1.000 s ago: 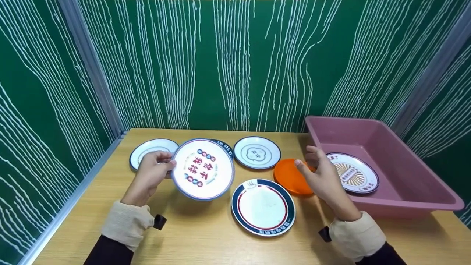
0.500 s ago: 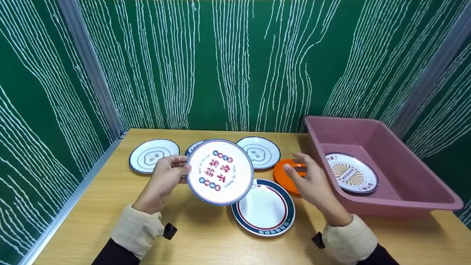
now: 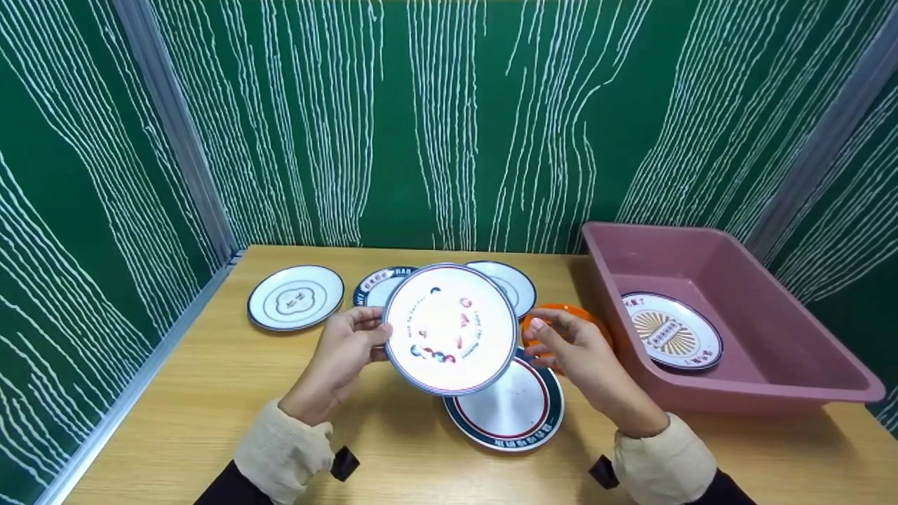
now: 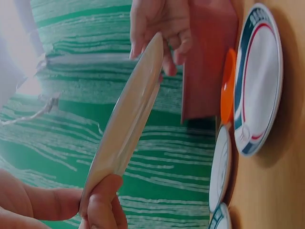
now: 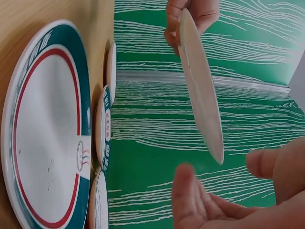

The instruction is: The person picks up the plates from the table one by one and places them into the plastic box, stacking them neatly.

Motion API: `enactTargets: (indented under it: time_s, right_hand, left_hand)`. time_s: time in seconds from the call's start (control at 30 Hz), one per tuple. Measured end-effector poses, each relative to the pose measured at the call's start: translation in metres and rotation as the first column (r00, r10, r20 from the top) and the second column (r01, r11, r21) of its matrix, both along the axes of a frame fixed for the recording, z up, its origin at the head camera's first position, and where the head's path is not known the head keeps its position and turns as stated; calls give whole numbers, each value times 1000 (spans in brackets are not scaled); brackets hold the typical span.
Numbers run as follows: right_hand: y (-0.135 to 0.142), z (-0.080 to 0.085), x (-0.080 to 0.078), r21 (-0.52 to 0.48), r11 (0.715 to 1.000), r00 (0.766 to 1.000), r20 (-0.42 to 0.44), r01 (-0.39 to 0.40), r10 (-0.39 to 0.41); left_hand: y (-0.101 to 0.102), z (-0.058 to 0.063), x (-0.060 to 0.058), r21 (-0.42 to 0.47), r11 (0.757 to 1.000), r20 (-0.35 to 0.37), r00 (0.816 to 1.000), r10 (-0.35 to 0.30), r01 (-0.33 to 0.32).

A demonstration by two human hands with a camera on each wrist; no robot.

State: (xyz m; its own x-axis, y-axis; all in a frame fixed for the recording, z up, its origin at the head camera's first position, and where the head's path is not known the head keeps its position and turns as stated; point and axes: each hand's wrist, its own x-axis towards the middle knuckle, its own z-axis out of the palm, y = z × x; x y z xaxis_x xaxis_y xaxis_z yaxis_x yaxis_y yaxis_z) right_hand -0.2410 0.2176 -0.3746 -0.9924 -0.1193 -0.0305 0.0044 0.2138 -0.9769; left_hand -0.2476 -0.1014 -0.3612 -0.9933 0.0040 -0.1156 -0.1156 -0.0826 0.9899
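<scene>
1. In the head view, we see the white plate [image 3: 449, 315] tilted in the air, its near part overlapping the navy-rimmed plate [image 3: 501, 417] on the table [image 3: 393, 463]. Our left hand [image 3: 344, 358] pinches its left rim; our right hand [image 3: 579, 354] is spread beside the opposite rim, in front of the orange plate [image 3: 598, 324]. We judge that a level, unhurried approach suits a broad plate held by one edge.

2. In the left wrist view, we have the thumb on one face and the fingers on the other. With only the rim gripped, we should hold firmly so the far side doesn't dip.

3. In the right wrist view, our thumb and fingers stand apart around the free edge, holding nothing. Before loosening the left pinch, we should secure this side.
</scene>
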Motion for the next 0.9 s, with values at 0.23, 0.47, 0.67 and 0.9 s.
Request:
enactTargets:
  time_s: [0.23, 0.47, 0.67, 0.9]
  right_hand:
    - [-3, 0, 4, -89, 995, 999, -6, -52, 52]
    - [-4, 4, 8, -90, 994, 998, -1, -59, 60]
    - [2, 11, 8, -115, 993, 999, 31, -7, 11]
    - [14, 19, 7, -60, 997, 998, 30, 49, -48]
  left_hand:
    - [17, -5, 11, 65, 998, -16, 1000, 8, -6]
    - [28, -10, 18, 90, 996, 3, 1000, -3, 3]
    - [35, -14, 21, 86, 995, -8, 999, -40, 41]
    - [41, -17, 25, 80, 991, -52, 993, -102, 106]
